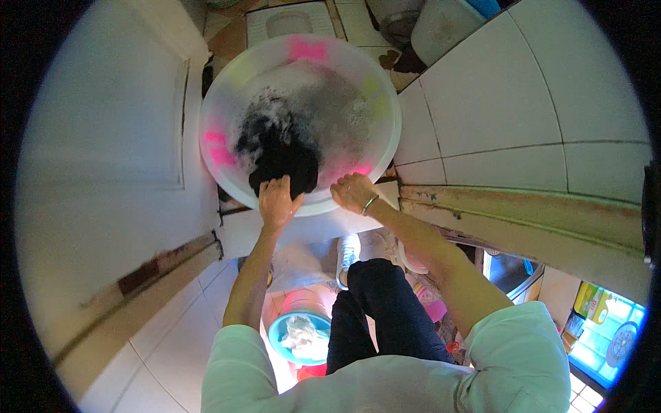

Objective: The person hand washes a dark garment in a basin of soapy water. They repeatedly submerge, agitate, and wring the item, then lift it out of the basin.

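Observation:
A large round whitish plastic basin [384, 129] with pink and yellow patches stands before me, with sudsy water [341, 118] in it. A wet black cloth [284, 160] lies in the left part of the basin and comes up to its near rim. My left hand [278, 200] is on the near end of this cloth, fingers over it and thumb out to the right; whether it grips the cloth is unclear. To the right, my right hand [355, 192], with a bracelet at the wrist, rests at the near rim with its fingers curled over the inside. No cloth shows in it.
Beyond the basin is a squat toilet [289, 23], with containers [446, 31] at the back right. A white door [129, 129] stands left, a tiled wall [496, 103] right. Near my legs, a blue basin [276, 343] holds white cloth [304, 338].

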Demonstrator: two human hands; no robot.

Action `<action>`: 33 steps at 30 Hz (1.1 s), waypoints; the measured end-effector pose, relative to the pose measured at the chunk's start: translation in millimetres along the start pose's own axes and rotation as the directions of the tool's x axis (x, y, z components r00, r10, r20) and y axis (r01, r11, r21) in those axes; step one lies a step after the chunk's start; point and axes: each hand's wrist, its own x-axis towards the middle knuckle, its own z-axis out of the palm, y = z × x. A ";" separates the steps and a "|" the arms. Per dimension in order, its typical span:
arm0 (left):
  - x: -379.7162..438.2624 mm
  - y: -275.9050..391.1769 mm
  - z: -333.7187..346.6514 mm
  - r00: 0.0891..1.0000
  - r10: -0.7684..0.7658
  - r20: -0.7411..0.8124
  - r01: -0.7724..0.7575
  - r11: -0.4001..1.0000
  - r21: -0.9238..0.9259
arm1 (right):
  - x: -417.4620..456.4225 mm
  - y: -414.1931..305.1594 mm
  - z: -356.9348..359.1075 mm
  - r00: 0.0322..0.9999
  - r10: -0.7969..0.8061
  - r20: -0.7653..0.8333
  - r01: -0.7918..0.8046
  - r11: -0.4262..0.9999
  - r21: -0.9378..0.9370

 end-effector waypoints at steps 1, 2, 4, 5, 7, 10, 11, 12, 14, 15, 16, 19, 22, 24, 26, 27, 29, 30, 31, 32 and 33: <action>-1.1 -0.5 -1.9 1.000 0.004 -0.021 -0.004 1.000 -0.018 | 1.1 -3.4 -5.8 0.998 0.009 0.066 -0.009 1.000 -0.005; -3.5 -2.0 -2.3 1.000 -0.012 -0.005 0.012 1.000 -0.020 | 1.6 -5.0 -8.7 0.998 -0.005 0.065 0.005 1.000 -0.011; -1.2 -0.7 -3.8 0.999 -0.029 0.022 0.030 0.999 -0.035 | 1.0 -4.8 -6.8 0.998 -0.014 0.055 0.011 0.998 0.057; 4.5 -0.2 -2.4 1.000 -0.022 0.021 0.023 0.999 -0.049 | 2.3 1.2 -7.4 0.998 -0.004 0.058 0.001 0.998 0.065; 6.2 -1.1 -6.6 0.999 -0.019 0.036 0.021 0.999 -0.049 | 2.4 2.2 -10.3 0.998 0.006 0.060 -0.012 0.996 0.093; 1.5 -0.4 -4.0 0.998 -0.029 0.053 0.031 0.999 -0.036 | 3.1 -0.8 5.9 0.999 -0.014 0.040 0.015 1.000 -0.009; 1.0 -5.1 0.7 0.998 -0.025 0.062 0.025 1.000 -0.002 | 6.4 -1.4 13.0 0.998 -0.015 0.064 0.018 0.999 -0.045; -5.0 -7.2 12.2 1.000 -0.017 0.023 0.015 0.999 0.050 | 5.7 -0.6 15.4 0.997 -0.024 0.067 0.027 0.999 -0.043; -9.9 -16.5 14.0 0.998 -0.015 0.063 0.012 0.999 0.037 | 12.8 -1.3 9.6 0.998 -0.049 0.041 0.050 0.999 -0.013; 4.0 -6.3 1.6 0.989 -0.047 0.143 0.043 0.999 0.032 | 9.4 1.8 7.9 0.999 -0.032 0.017 0.032 0.999 -0.005; 6.3 -6.3 -3.6 0.990 -0.037 0.134 0.030 0.998 0.056 | 11.4 0.1 2.2 1.000 -0.027 0.010 0.027 0.999 0.018; 5.6 -13.0 1.3 0.997 -0.016 0.075 0.014 0.999 0.037 | 15.2 0.0 -1.8 0.998 -0.008 -0.062 0.012 0.998 0.063; 9.7 -12.8 5.2 0.986 -0.033 0.161 0.029 0.999 0.028 | 11.4 1.9 -0.4 0.995 -0.017 -0.099 0.024 0.997 0.072; 11.9 -10.6 4.9 0.979 -0.003 0.202 -0.003 1.000 0.031 | 9.9 2.7 1.9 0.996 -0.012 -0.086 0.017 0.998 0.061; 22.5 -7.7 7.8 0.925 -0.064 0.375 0.069 0.998 -0.001 | 7.9 5.3 3.0 0.999 -0.006 -0.050 0.007 1.000 0.029; 33.6 -10.8 7.3 0.841 -0.141 0.522 0.169 0.986 -0.005 | 9.5 1.8 1.3 1.000 -0.005 -0.015 0.006 1.000 0.014; 58.7 -19.6 3.2 0.661 -0.216 0.718 0.270 0.962 0.040 | 14.0 -1.8 -5.7 0.999 -0.010 0.050 0.011 1.000 -0.016; 77.3 -21.4 4.3 0.595 -0.213 0.775 0.264 0.963 0.061 | 12.9 0.3 -8.5 0.998 -0.005 0.067 0.005 1.000 0.004; 88.9 -21.1 9.4 0.527 -0.210 0.823 0.259 0.963 0.080 | 10.6 1.8 -5.9 0.999 0.004 0.042 -0.004 1.000 0.006; 94.1 -18.7 12.4 0.517 -0.193 0.834 0.257 0.964 0.063 | 8.1 2.0 -3.4 1.000 0.013 0.018 -0.013 1.000 0.007; 87.9 -17.2 24.4 0.565 -0.189 0.803 0.181 0.978 0.103 | 8.7 3.5 -1.9 1.000 0.014 -0.011 -0.014 1.000 0.009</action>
